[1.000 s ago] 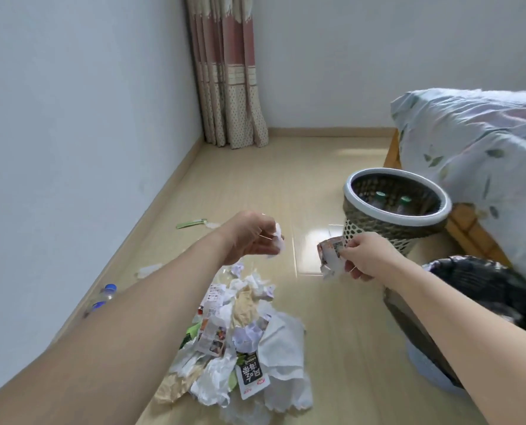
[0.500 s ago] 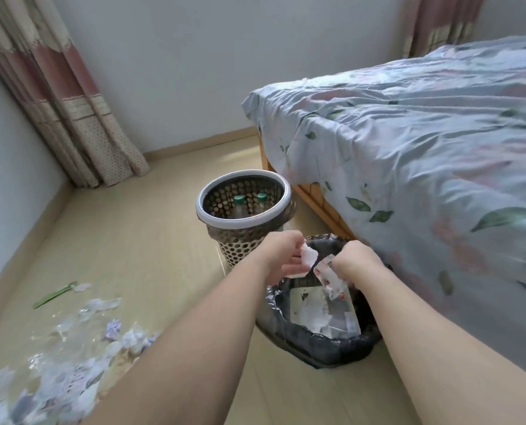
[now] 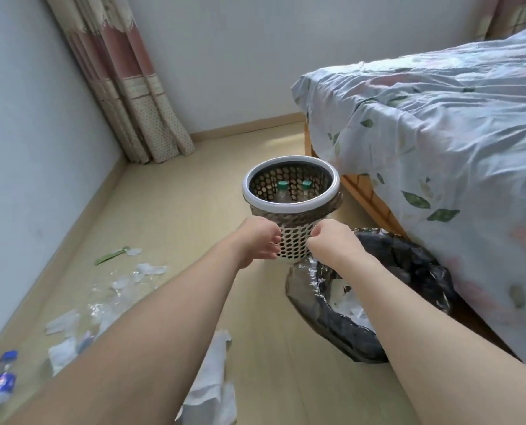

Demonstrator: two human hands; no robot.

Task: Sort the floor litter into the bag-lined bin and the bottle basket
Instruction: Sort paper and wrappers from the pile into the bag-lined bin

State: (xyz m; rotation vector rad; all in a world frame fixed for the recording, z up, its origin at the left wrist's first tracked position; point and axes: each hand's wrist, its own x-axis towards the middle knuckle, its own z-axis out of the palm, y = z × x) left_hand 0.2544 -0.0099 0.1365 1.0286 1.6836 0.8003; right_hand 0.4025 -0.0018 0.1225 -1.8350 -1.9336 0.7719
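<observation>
My left hand (image 3: 258, 240) and my right hand (image 3: 332, 243) hover side by side in front of the bottle basket, fingers loosely curled and holding nothing. The perforated bottle basket (image 3: 289, 207) with a white rim stands on the floor and holds two green-capped bottles (image 3: 282, 188). The bin lined with a black bag (image 3: 341, 329) sits just right of and below my right hand, with white paper scraps (image 3: 352, 305) inside. Torn paper litter (image 3: 132, 280) lies scattered on the floor at left. A blue-capped plastic bottle (image 3: 0, 381) lies at the lower left edge.
A bed with a leaf-print cover (image 3: 439, 148) fills the right side, its wooden frame close behind the bin. A curtain (image 3: 126, 87) hangs in the far corner, and a wall runs along the left. A green strip (image 3: 111, 255) and a large white sheet (image 3: 212, 378) lie on the floor.
Both hands carried paper scraps from the floor pile over to the lined bin. Now the scraps are gone from my fingers and both hands have lifted toward the basket.
</observation>
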